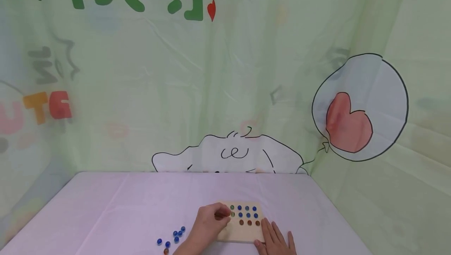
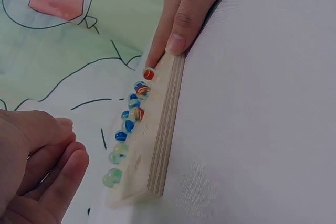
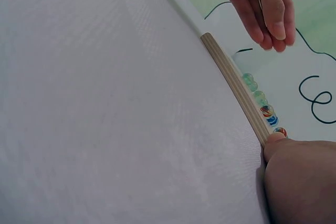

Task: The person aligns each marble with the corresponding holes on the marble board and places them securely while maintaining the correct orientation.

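Observation:
My left hand [image 1: 208, 223] hovers over the left part of a pale wooden board [image 1: 234, 232], its thumb and fingers drawn close, with nothing visible between the fingertips. Glass marbles stand in rows on the board: green ones [image 2: 115, 177] at the left end, blue ones [image 1: 240, 215] beside them, and red-brown swirled ones [image 1: 249, 223] in the row nearest me. My right hand [image 1: 276, 239] rests at the board's right edge, fingers extended, with the thumb touching the near right corner. Part of the board's left side is hidden behind the left hand.
Several loose blue marbles [image 1: 176, 239] and a brown one [image 1: 166, 251] lie on the white tablecloth [image 1: 116, 208] left of the left hand. Behind the table hangs a pale green printed curtain [image 1: 176, 90].

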Tool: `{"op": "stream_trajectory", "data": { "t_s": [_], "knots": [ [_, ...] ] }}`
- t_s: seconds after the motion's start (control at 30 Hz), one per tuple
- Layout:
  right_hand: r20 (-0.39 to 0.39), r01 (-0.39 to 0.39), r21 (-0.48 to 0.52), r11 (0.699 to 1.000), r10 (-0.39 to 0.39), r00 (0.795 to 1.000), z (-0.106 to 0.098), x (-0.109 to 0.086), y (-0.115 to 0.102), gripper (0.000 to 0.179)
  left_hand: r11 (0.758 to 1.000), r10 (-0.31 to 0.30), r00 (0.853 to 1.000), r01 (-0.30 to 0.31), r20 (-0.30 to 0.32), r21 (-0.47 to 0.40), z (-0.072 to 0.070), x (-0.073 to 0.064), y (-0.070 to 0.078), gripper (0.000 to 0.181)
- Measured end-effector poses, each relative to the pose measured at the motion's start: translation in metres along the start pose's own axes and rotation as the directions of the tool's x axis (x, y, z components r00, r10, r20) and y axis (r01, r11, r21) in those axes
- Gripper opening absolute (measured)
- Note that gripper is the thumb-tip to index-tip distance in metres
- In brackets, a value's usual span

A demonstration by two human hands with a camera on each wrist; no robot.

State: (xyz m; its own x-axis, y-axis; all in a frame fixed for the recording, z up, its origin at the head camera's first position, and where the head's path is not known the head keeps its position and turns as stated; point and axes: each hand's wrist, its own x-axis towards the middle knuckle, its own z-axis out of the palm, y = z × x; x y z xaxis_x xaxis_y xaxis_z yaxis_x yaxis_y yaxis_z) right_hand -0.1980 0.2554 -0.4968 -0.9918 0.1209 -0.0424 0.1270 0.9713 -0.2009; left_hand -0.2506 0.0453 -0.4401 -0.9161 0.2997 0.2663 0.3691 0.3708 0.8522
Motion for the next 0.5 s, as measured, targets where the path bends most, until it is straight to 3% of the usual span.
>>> {"op": "stream_trajectory", "data": {
  "t_s": [0.5],
  "knots": [
    [-0.006, -0.007, 0.007, 1.0, 0.007, 1.0, 0.001, 0.0, 0.0, 0.119, 0.995, -0.092, 0.996, 0.093, 0.01, -0.027, -0.024, -0.013, -0.006, 0.013]
  ]
}}
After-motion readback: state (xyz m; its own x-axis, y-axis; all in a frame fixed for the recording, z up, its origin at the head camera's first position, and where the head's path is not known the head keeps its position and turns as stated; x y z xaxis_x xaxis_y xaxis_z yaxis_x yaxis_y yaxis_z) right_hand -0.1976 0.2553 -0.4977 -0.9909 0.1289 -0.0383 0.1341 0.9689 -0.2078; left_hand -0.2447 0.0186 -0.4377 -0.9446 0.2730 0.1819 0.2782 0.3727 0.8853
